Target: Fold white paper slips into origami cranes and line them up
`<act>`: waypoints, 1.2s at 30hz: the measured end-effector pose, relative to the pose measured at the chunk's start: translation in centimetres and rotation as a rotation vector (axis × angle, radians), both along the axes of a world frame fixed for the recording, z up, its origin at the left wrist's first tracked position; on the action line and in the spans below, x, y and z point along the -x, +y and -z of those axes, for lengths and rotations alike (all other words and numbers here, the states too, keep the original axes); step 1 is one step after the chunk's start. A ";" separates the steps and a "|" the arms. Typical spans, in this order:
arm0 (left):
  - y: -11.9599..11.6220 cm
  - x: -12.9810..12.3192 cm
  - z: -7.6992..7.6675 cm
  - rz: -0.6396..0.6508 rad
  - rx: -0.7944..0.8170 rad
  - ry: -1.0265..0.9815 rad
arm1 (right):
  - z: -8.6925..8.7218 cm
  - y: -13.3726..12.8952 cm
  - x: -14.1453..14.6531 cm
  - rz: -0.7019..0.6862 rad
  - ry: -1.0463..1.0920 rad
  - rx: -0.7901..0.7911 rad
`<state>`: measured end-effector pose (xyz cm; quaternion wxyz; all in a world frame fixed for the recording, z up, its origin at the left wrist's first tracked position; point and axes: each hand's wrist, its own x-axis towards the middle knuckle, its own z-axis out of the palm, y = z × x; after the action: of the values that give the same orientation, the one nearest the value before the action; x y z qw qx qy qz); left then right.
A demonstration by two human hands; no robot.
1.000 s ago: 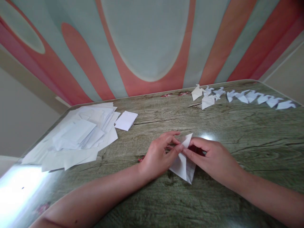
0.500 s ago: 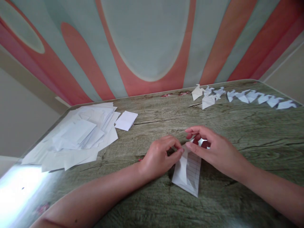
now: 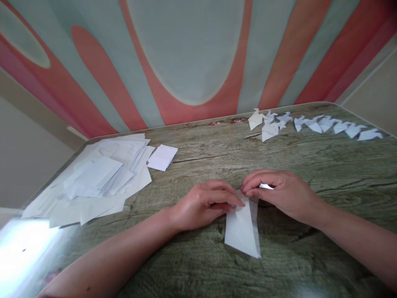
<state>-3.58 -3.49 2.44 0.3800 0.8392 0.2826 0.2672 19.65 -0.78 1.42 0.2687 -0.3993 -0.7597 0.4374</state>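
A folded sheet of lined white paper [image 3: 241,231] lies on the wooden table in front of me, narrow at its far end and wider towards me. A plain white flap covers most of it, with printed lines showing along its right edge. My left hand [image 3: 209,205] has its fingers closed on the paper's upper left part, the index finger pressed along the flap. At the far tip, my right hand [image 3: 277,193] pinches the paper between thumb and fingers. Part of that tip is hidden by the fingers.
A spread heap of white paper sheets [image 3: 102,178] covers the table's left side, with a small folded paper stack [image 3: 163,157] beside it. Several folded paper birds [image 3: 325,123] stand in a row along the back right edge. A striped wall covering [image 3: 186,111] rises behind the table.
The white flap has swung rightwards and now lies over most of the lined face. My left fingers have stretched onto it, and my right fingers have closed at the tip.
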 end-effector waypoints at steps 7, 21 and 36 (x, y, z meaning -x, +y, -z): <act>-0.3 0.0 -1.4 0.275 -0.091 0.166 | 0.0 0.1 0.3 -0.264 0.031 0.123; -0.2 1.1 -1.3 0.081 -0.391 0.324 | -1.1 -0.7 0.0 0.034 -0.084 0.070; 0.4 2.0 -1.0 0.027 -0.288 0.201 | -1.1 -0.4 -0.1 -0.090 -0.161 0.190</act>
<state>-5.61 -3.14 3.39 0.2291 0.9113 0.2667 0.2144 19.77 -1.15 2.50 0.1480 -0.4222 -0.7511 0.4854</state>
